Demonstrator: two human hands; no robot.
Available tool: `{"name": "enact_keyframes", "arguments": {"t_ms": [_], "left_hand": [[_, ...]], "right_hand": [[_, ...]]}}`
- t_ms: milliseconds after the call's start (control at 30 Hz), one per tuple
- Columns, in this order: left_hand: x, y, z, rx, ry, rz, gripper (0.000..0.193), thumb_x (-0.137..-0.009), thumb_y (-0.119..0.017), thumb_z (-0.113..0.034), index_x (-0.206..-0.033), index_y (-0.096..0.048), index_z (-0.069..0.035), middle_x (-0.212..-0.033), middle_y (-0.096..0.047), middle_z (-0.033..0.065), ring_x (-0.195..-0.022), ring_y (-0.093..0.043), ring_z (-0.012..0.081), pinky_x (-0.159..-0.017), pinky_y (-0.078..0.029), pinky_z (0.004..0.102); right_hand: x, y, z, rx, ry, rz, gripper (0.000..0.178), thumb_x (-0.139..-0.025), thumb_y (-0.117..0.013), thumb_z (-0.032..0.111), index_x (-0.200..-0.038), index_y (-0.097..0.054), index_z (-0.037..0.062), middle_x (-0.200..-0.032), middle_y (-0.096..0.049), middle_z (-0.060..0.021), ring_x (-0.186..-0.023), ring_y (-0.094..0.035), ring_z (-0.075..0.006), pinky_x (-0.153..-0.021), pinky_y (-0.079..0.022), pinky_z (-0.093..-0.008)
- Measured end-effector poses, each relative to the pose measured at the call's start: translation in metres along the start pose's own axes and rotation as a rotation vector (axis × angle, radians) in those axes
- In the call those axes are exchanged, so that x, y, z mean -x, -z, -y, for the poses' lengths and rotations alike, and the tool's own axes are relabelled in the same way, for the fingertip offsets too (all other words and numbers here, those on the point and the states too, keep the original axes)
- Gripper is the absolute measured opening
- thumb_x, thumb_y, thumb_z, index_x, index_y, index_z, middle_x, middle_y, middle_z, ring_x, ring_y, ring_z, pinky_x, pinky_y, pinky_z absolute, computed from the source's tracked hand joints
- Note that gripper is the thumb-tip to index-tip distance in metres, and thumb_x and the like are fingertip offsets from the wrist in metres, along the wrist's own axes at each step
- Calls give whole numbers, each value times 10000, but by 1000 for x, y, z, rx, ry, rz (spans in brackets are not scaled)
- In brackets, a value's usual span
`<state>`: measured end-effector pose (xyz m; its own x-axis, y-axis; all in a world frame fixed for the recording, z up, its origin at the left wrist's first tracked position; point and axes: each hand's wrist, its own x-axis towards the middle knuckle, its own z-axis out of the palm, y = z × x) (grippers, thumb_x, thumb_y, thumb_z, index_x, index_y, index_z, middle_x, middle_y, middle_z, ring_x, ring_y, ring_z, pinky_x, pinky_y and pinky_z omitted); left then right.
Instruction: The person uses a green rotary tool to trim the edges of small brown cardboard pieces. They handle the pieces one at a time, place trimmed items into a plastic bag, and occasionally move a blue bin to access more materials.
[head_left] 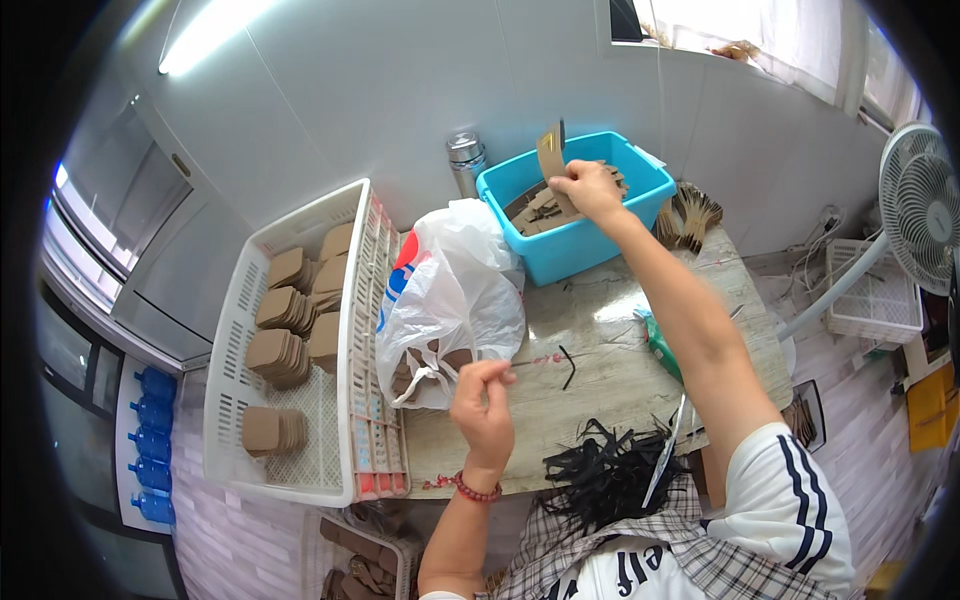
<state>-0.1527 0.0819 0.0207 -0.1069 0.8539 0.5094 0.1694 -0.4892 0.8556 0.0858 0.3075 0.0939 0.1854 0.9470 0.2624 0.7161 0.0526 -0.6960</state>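
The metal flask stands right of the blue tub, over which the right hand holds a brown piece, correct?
Not quite: in the head view, the metal flask stands left of the blue tub, over which the right hand holds a brown piece.

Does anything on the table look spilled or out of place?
Yes: the black strips sit in a loose tangle at the table's near edge, some apparently hanging over it, unlike the neat stacks in the white crate. One bent black strip shows apart, right of the left hand.
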Motion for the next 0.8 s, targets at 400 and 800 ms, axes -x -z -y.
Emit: {"name": "enact_keyframes", "arguments": {"t_ms": [400,800], "left_hand": [[16,-59,14,772,560,-163,162,-934,-575,-86,-1059,-615,10,-931,-657,38,-841,-609,116,-744,-484,263],[26,-58,-4,742,679,-134,128,-936,-547,-116,-1015,-604,-33,-891,-662,28,-753,-622,106,-680,-515,260]], "right_hand": [[244,44,-33,-34,156,79,246,-838,-687,255,-976,-653,54,-909,-644,-109,-809,-622,-278,-742,-495,-370],[286,51,-162,597,50,-18,580,-788,-686,290,-1267,-493,26,-1048,-550,-162,-929,-571,-344,-805,-449,-440]]}}
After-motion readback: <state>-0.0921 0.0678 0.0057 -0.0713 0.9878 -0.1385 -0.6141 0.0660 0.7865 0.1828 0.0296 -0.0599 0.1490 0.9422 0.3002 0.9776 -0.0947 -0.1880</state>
